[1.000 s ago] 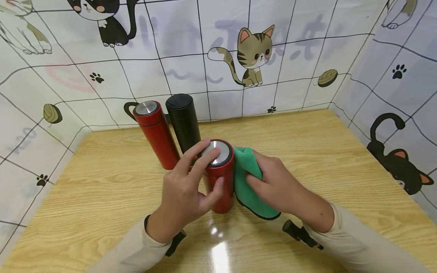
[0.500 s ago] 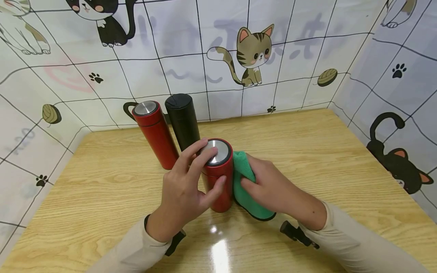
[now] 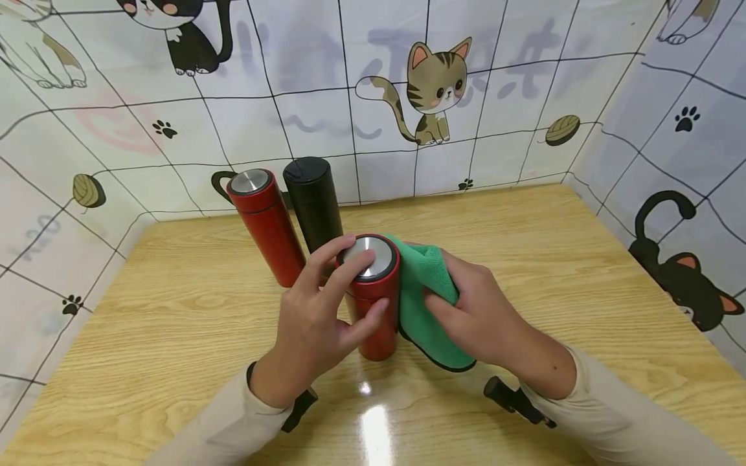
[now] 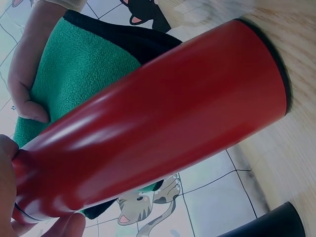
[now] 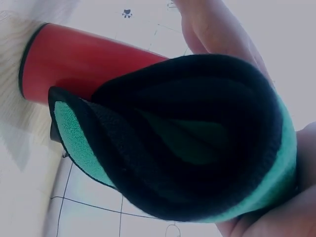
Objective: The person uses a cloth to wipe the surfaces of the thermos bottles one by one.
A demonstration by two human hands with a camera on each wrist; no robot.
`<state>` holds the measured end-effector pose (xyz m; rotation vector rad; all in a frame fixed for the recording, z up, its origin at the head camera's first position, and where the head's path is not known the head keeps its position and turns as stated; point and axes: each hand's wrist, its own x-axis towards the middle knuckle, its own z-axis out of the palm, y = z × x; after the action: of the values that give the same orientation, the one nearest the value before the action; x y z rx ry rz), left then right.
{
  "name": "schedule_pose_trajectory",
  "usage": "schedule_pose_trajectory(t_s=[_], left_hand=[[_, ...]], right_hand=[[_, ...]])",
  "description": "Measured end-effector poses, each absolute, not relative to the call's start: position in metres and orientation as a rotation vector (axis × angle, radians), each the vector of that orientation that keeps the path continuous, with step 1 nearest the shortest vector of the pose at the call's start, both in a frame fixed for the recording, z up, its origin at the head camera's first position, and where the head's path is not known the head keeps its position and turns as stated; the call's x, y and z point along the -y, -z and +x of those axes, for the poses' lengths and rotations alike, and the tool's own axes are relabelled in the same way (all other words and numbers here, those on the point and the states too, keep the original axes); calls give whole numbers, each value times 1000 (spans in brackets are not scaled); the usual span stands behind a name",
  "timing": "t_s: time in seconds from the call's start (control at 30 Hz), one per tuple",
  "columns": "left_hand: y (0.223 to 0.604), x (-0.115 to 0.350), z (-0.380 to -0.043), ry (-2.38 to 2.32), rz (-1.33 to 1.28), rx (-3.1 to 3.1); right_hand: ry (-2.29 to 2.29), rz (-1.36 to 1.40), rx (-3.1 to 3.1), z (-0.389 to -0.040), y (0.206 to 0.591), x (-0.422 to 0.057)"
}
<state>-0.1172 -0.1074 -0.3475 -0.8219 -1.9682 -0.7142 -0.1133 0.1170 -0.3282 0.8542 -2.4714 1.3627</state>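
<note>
A red thermos [image 3: 377, 333] with a steel-topped lid stands upright on the table in the head view. My left hand [image 3: 309, 330] grips it round the lid, with fingers over the top and the thumb along the near side. In my right hand [image 3: 480, 314] is a folded green cloth [image 3: 422, 317] with a dark edge, pressed to the right side of the thermos. The left wrist view shows the thermos body [image 4: 158, 118] down to its dark base, with the cloth [image 4: 84, 64] behind it. Folds of the cloth [image 5: 276, 163] hide much of the right hand in the right wrist view.
A second red thermos [image 3: 268, 233] and a black thermos [image 3: 315, 200] stand behind and to the left, close to the gripped one. Cat-printed sheeting [image 3: 315, 58] walls the wooden table [image 3: 559, 272] at the back and sides.
My right hand and the cloth moved left, then back to the right; the cloth's upper edge now reaches up behind the lid. The left hand and the thermos stay nearly still.
</note>
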Motion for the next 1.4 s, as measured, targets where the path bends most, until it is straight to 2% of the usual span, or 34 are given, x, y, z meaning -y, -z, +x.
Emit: schedule_pose_trajectory(t_s=[0.37,0.87,1.4], left_hand=[[349,110,-117,743,-820,2003],[348,110,-114,731,-809,2046],[348,107,-115,729,-816,2021]], right_hand=[[-1249,873,2640,-117,339,-109],[-1386,880,2483,-115,336,-112],[-1338,889,2406,-114,334,-114]])
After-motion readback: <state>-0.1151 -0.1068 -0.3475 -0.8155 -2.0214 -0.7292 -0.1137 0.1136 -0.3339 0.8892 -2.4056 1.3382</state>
